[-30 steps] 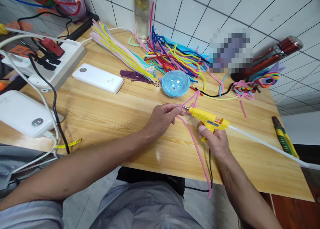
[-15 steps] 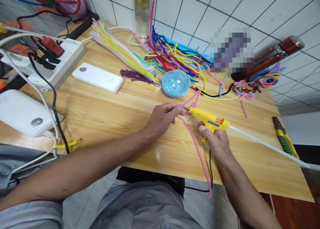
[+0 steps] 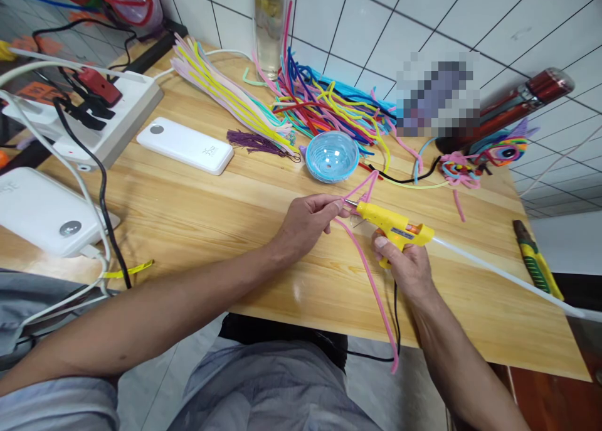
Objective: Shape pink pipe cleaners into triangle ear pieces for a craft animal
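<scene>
Between the thumb and fingers of my left hand (image 3: 311, 221) is a bent pink pipe cleaner (image 3: 365, 261). One long end of it hangs toward the table's front edge, and a folded loop sticks out beyond my fingertips. My right hand (image 3: 405, 261) is wrapped round the handle of a yellow hot glue gun (image 3: 388, 221). The gun's metal nozzle points left and meets the pipe cleaner at my left fingertips; whether glue is coming out is too small to tell. A long translucent glue stick (image 3: 503, 271) protrudes from the gun's back. A blue bowl (image 3: 332, 157) stands just behind my hands.
Loose coloured pipe cleaners (image 3: 329, 105) are heaped by the wall, beside a bottle (image 3: 270, 36). Two white power banks (image 3: 185, 145) and a power strip (image 3: 117, 117) with cables lie left. At right are pliers (image 3: 536, 258), a red flask (image 3: 522, 108) and a pink pipe-cleaner piece (image 3: 461, 170).
</scene>
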Demonstrator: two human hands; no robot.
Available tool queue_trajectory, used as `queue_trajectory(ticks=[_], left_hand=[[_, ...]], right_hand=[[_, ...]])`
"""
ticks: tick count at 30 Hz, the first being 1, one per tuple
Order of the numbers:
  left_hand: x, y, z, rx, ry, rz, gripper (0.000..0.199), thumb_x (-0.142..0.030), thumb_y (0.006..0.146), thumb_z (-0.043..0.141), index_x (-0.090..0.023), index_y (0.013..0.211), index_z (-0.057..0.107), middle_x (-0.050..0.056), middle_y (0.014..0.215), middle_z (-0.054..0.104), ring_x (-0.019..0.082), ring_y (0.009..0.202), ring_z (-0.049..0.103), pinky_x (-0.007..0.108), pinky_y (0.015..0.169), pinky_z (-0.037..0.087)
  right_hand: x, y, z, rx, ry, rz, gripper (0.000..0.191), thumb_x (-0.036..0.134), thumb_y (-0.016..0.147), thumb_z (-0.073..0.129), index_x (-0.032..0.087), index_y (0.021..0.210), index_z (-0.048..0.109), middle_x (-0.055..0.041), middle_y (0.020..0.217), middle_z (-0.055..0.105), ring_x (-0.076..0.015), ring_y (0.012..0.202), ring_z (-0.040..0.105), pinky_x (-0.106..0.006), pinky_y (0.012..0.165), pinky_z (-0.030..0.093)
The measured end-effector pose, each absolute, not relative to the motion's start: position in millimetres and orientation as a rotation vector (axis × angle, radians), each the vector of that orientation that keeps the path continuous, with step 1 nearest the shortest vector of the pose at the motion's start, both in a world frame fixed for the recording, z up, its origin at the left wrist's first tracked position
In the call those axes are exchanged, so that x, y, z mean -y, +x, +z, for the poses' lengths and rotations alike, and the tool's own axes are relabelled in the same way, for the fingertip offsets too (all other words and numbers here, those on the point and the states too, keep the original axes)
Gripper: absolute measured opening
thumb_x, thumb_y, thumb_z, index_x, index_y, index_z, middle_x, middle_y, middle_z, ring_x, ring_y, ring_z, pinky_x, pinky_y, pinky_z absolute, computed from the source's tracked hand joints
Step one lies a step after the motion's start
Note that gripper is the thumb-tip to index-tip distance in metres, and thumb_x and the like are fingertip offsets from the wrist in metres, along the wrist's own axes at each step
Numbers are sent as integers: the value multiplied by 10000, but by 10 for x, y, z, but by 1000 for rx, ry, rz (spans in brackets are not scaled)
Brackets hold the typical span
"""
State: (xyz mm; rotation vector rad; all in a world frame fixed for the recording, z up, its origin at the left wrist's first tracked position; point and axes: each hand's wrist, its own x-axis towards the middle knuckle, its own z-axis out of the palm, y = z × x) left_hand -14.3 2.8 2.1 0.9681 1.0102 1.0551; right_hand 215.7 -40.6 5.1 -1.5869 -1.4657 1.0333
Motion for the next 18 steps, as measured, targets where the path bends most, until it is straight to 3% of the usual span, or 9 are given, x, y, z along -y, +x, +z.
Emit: queue_trajectory(ticks=[18], left_hand=[[-29, -143, 17, -1019, 974, 1050, 245, -357, 901, 711, -183, 987, 861, 77, 976, 867, 114, 636, 626, 242, 542, 478]], right_hand=[[404, 2165, 31, 1445, -1604, 1019, 330, 514, 808, 802, 225, 790, 643, 14, 633, 587, -154, 575, 503, -296, 554, 425]])
